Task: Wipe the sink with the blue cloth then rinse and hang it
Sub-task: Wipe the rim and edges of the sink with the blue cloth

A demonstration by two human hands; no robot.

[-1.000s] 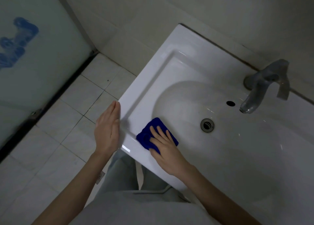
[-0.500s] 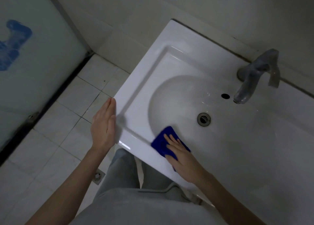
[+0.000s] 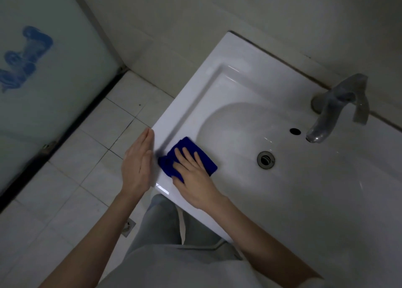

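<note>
A folded blue cloth [image 3: 187, 149] lies on the front left rim of the white sink [image 3: 235, 57], at the edge of the basin. My right hand [image 3: 193, 174] presses flat on the cloth with fingers spread, covering its near half. My left hand [image 3: 139, 163] is flat and held edge-on against the sink's outer left side, fingers together, holding nothing. The drain [image 3: 265, 159] sits in the basin to the right of the cloth.
A grey tap [image 3: 332, 111] stands at the back right, its spout over the basin, with an overflow hole [image 3: 295, 131] beside it. White floor tiles [image 3: 71, 179] and a floor drain [image 3: 128, 226] lie to the left. A frosted glass panel [image 3: 43, 87] stands far left.
My right hand slid the cloth from the left rim toward the basin's front, then back left to the rim near my left hand. My left hand stayed at the sink's side.
</note>
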